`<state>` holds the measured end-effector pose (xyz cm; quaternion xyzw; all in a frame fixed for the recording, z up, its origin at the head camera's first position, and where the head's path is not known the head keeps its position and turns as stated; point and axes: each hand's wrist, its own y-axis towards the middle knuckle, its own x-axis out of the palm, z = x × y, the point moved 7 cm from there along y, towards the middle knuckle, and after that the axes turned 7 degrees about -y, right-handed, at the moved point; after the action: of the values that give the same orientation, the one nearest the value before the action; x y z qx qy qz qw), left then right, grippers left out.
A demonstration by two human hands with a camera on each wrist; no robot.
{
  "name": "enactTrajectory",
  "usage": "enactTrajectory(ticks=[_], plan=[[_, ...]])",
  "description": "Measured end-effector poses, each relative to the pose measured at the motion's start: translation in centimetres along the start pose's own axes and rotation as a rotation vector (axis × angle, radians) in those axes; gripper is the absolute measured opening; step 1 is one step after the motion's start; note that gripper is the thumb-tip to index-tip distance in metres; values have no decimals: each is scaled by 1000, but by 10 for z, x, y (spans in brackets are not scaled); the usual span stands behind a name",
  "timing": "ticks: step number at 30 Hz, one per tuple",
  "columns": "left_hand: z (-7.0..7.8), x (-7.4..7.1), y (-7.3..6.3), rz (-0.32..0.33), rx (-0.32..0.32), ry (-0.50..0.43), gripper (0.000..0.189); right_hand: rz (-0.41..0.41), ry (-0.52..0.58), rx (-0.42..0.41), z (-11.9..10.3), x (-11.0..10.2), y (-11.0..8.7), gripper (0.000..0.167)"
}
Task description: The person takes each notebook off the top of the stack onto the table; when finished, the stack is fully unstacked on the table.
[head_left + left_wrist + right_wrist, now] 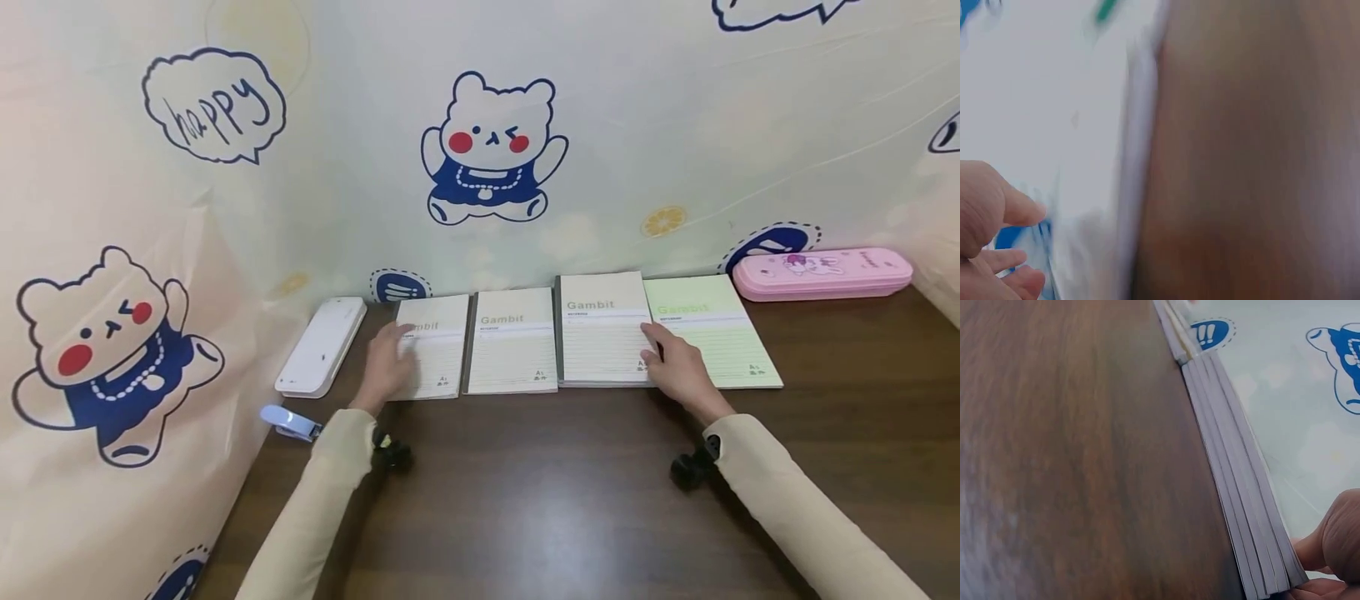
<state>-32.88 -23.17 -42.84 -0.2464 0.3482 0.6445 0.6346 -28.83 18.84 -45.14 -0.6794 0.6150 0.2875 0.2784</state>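
A row of cream "Gambit" notebooks lies on the brown table: a left one (433, 358), a middle one (512, 350) and a thicker right-hand stack (603, 333). My left hand (387, 367) is over the left edge of the left notebook, its fingers loosely extended; the left wrist view is blurred and contact cannot be told. At the right edge of the thicker stack, my right hand (684, 371) touches it with fingers and thumb. The right wrist view shows the layered page edges (1235, 469) and the thumb (1315, 550) at their corner. A green notebook (738, 358) lies partly behind that hand.
A white case (321, 346) lies left of the row, with a light-blue stapler-like object (291, 422) in front of it. A pink pencil case (825, 277) is at the back right. A patterned cloth (360, 192) hangs behind the table (540, 483).
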Motion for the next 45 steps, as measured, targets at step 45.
enactTrajectory(ticks=[45], plan=[[172, 147, 20, -199, -107, -552, 52, 10, -1, 1, 2, 6, 2, 54]])
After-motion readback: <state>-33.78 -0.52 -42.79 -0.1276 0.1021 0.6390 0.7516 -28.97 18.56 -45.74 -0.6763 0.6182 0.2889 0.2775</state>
